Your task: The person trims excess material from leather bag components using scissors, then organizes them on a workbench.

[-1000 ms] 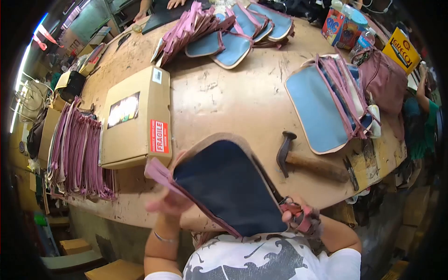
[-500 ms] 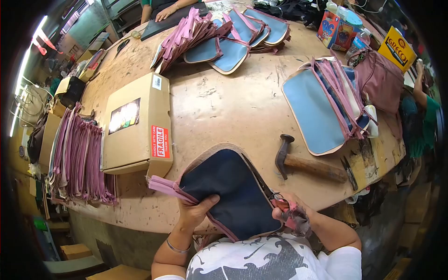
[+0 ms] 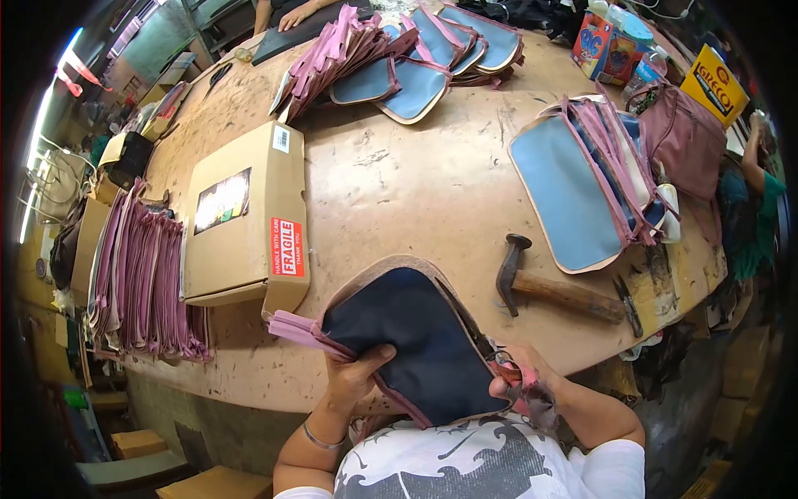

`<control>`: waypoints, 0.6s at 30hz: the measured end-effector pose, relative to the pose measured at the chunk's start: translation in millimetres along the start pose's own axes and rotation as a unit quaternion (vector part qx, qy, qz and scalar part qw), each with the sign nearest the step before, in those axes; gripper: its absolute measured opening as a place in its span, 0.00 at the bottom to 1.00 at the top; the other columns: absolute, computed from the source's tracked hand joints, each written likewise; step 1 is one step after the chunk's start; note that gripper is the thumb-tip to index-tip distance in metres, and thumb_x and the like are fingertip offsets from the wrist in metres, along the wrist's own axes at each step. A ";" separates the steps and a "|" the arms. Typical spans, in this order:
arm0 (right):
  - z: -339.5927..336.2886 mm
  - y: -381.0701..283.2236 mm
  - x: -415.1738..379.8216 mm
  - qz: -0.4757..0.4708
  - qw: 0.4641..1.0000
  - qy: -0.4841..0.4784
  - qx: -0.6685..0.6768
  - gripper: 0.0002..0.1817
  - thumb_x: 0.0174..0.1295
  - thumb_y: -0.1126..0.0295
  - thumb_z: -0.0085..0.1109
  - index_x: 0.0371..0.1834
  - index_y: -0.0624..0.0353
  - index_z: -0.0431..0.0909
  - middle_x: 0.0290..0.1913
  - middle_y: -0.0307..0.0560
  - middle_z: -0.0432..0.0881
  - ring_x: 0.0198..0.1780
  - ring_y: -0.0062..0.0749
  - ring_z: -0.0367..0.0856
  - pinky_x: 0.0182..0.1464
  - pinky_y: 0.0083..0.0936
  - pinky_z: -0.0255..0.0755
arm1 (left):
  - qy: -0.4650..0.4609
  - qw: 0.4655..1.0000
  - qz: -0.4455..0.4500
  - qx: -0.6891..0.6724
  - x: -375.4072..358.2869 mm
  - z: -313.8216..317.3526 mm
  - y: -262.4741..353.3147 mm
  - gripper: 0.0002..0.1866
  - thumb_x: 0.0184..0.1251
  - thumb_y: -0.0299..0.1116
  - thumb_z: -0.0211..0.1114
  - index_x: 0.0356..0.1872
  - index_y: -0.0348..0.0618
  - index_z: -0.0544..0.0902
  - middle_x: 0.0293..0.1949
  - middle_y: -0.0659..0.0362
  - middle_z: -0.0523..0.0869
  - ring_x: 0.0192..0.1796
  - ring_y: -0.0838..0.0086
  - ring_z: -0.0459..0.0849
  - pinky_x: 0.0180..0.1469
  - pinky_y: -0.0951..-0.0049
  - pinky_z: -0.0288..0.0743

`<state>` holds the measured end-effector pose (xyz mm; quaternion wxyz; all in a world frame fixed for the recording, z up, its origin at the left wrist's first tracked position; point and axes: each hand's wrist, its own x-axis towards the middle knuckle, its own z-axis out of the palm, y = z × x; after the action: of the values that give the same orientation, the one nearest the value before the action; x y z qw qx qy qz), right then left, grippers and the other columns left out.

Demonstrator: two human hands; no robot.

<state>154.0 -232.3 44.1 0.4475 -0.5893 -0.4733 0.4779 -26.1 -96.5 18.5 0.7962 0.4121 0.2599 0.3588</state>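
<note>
A dark navy bag panel (image 3: 411, 337) with a tan edge and pink zipper trim is held up in front of my body. My left hand (image 3: 356, 376) grips its lower left side, thumb lying on the dark face. At the panel's right edge, my right hand (image 3: 524, 374) is closed around scissors (image 3: 475, 334) whose handles look wrapped in reddish cloth. The dark blades lie along the tan edge; whether they are parted is hard to make out. A pink zipper end (image 3: 295, 326) sticks out past the panel's left corner.
Right of the panel lie a hammer (image 3: 557, 291), a dark pointed tool (image 3: 628, 306) and a pile of blue panels (image 3: 565, 195). A cardboard box (image 3: 241, 249) and pink-edged pieces (image 3: 145, 279) stand left. More panels (image 3: 416, 87) lie far back, near another person's hand (image 3: 297, 17).
The view has shifted slightly, so the table's things appear a little displaced. Both hands keep their holds on the panel and scissors, with hardly any movement.
</note>
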 end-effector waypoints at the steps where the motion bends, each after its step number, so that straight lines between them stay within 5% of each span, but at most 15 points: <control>1: 0.0 -1.3 0.6 -0.001 1.000 -0.001 0.012 0.15 0.41 0.77 0.60 0.19 0.58 0.59 0.18 0.41 0.60 0.19 0.25 0.59 0.22 0.21 0.57 | 0.000 1.000 0.004 -0.003 -0.1 0.4 -0.5 0.28 0.40 0.11 0.61 0.48 0.38 0.67 0.45 0.55 0.74 0.47 0.71 0.73 0.51 0.71 0.66; 10: 0.9 -0.8 0.0 0.002 0.999 0.017 0.029 0.15 0.37 0.81 0.60 0.16 0.59 0.59 0.17 0.42 0.61 0.18 0.24 0.60 0.20 0.20 0.57 | 0.002 1.000 0.000 -0.002 -2.2 -2.9 -2.1 0.29 0.40 0.12 0.61 0.49 0.38 0.67 0.45 0.56 0.74 0.47 0.71 0.72 0.52 0.71 0.65; 18: 2.3 0.8 -3.0 -0.056 0.998 0.028 -0.032 0.11 0.44 0.78 0.55 0.17 0.59 0.61 0.15 0.40 0.66 0.17 0.20 0.66 0.19 0.17 0.59 | 0.001 1.000 0.000 0.003 -3.0 -4.7 -5.2 0.29 0.40 0.12 0.61 0.49 0.38 0.67 0.46 0.56 0.73 0.48 0.71 0.72 0.52 0.71 0.64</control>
<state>151.5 -235.2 43.4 0.4675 -0.5893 -0.5077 0.4200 -29.3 -98.7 12.0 0.7946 0.4144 0.2619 0.3583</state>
